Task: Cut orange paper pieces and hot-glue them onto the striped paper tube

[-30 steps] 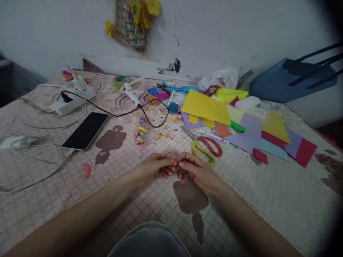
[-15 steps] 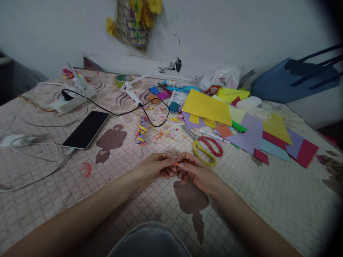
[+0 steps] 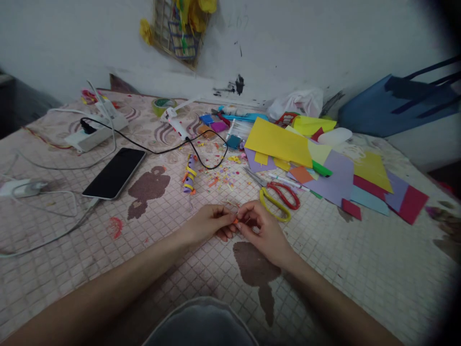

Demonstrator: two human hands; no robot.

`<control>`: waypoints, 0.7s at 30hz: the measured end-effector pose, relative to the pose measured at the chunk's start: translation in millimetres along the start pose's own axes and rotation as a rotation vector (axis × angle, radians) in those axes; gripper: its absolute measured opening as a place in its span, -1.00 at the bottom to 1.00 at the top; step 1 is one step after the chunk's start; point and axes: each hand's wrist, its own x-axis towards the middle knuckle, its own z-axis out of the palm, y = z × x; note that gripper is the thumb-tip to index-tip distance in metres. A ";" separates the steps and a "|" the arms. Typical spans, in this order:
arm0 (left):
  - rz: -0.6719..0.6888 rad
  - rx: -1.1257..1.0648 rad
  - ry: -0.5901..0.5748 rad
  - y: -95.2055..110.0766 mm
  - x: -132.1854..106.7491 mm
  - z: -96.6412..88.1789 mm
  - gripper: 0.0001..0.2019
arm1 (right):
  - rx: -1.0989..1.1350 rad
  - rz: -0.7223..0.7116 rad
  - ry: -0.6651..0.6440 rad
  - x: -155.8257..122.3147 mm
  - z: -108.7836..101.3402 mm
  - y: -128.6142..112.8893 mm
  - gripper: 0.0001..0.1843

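While the small, bright orange piece of thin craft material sits between the fingertips, joined to nothing else that shows, its shaping seems unfinished; its exact form is too small to tell. Taking the hands as the clock's centre, with twelve towards the wall, the purple tube wound with a yellow strip and edged with orange bits lies near ten o'clock, apparently well advanced. Tiny multicoloured cut scraps at twelve suggest much cutting is done, and the metal scissors with one red and one yellow handle lie unheld at two.

The left hand pinches the orange piece between thumb and forefinger, its other fingers curled beneath. The right hand meets it from three o'clock, thumb and arched forefinger closed on the piece's near edge, as it appears, with a gap behind the tips. The bare left forearm runs in from eight o'clock and the bare right forearm from four, converging above the tabletop.
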 end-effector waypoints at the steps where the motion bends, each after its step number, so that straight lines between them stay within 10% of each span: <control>1: 0.003 0.007 0.001 0.0 0.3 -0.6 -0.75 | -0.070 -0.039 0.008 -0.4 0.3 -0.3 -0.78; 21: 0.052 0.820 0.097 3.2 -7.2 -5.9 -0.83 | -0.428 -0.269 -0.251 6.7 -5.5 12.4 -0.89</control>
